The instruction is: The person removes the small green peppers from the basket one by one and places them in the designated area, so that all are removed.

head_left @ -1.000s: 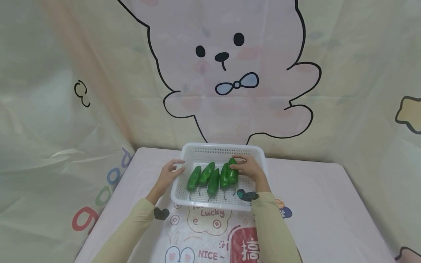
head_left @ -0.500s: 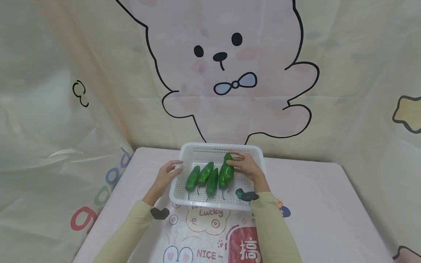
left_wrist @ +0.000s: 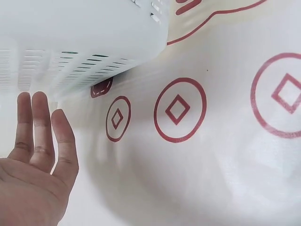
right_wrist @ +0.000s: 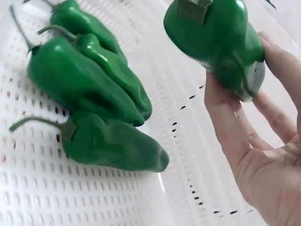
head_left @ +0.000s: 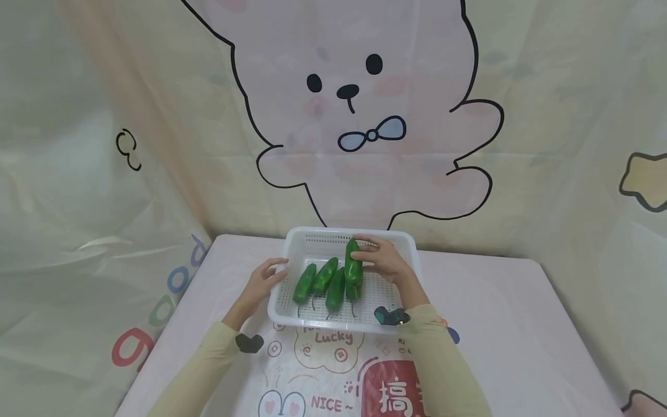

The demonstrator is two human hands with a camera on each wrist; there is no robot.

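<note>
In the head view, a white perforated plastic basket holds several green peppers, among them a leftmost pepper and one nearer the middle. My right hand pinches another green pepper by its tip, raised above the basket floor. The right wrist view shows this held pepper between thumb and fingers, its stem end pointing away from the palm. Below it, a pepper with a curved stem lies beside the others. My left hand is at the basket's left rim, its fingers extended against the side wall.
The basket stands on a table with a white printed cover, near the back edge. A curtain with a cartoon bear hangs directly behind. Another printed sheet rises on the left.
My right hand has lifted the rightmost pepper and carried it left, over the pepper beside it. My left hand stays at the basket's left rim.
</note>
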